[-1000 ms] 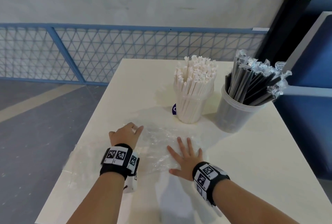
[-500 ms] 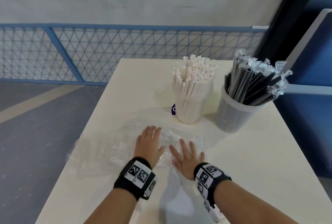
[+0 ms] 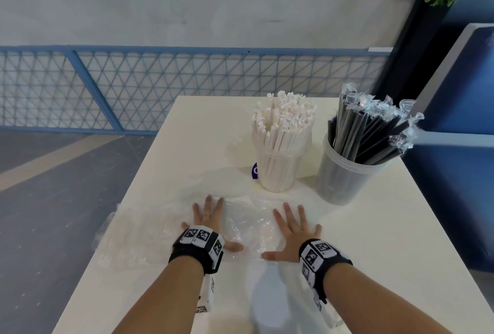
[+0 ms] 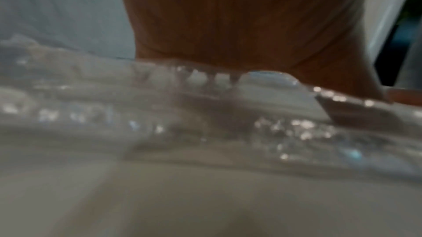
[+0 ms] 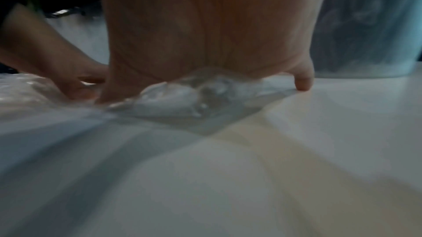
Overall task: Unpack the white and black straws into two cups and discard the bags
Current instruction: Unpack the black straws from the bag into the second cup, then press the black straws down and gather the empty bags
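I see blue mesh fence (image 3: 160, 87) behind white table (image 3: 401, 226) | clear bags (image 3: 248, 221) flat on table, front of cups | left hand (image 3: 207, 217), fingers spread, presses bags | right hand (image 3: 292, 229) likewise | white straws (image 3: 280, 130) in left cup (image 3: 278, 173), purple label unreadable | black straws (image 3: 374, 135) in right cup (image 3: 339, 181)

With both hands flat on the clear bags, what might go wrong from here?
1. The clear plastic bags hang over the table's left edge; they might slide off.
2. The cup of white straws stands just beyond the left hand and right hand; a forward sweep may tip it.
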The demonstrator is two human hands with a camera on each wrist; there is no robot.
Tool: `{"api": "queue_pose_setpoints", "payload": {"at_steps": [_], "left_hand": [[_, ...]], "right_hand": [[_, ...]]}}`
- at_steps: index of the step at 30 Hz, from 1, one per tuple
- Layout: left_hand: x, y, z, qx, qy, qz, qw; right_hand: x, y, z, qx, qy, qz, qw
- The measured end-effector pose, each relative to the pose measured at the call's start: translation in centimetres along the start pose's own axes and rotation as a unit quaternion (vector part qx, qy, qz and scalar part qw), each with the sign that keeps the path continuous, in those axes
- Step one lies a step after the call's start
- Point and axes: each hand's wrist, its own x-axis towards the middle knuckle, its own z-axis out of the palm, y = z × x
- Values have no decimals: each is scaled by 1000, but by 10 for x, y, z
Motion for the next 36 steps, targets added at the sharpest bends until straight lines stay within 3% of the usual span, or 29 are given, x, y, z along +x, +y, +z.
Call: {"api": "queue_pose_setpoints", "payload": {"at_steps": [9,13,15,17,18,20,23,25,27,28,29,31,33,36], "left_hand": [[7,-5,3,-1,21,-96,995],[-2,8,-10,71,14,-103,992],[-14,33,-24,107,70,-29,991],[-28,64,-37,65,144,138,978],[-37,80,-44,27,168,219,961],[-56,114,-58,-61,183,319,928],[-65,164,-78,-179,164,369,897],[-57,194,-88,-230,138,362,892],[-46,222,-96,-221,127,344,904],[-41,234,-99,-208,123,330,912],[-36,244,-100,-203,115,316,920],[-22,258,-101,-223,76,281,930],[-6,263,-104,-248,33,251,935],[9,263,-102,-250,1,262,932]], "right_hand": [[-5,20,7,54,18,22,998],[-6,23,6,28,21,10,999],[-12,25,1,15,67,-16,997],[-25,29,-9,63,177,-52,981],[-33,32,-15,113,251,-69,959],[-50,38,-29,212,419,-109,876],[-63,55,-53,290,651,-114,692],[-69,73,-74,349,710,-77,607],[-72,97,-93,416,706,-36,571],[-72,110,-102,454,674,-26,582],[-69,124,-110,488,621,-30,612],[-62,149,-124,518,488,-71,699],[-59,168,-137,481,400,-91,775],[-55,181,-151,445,360,-86,816]]}}
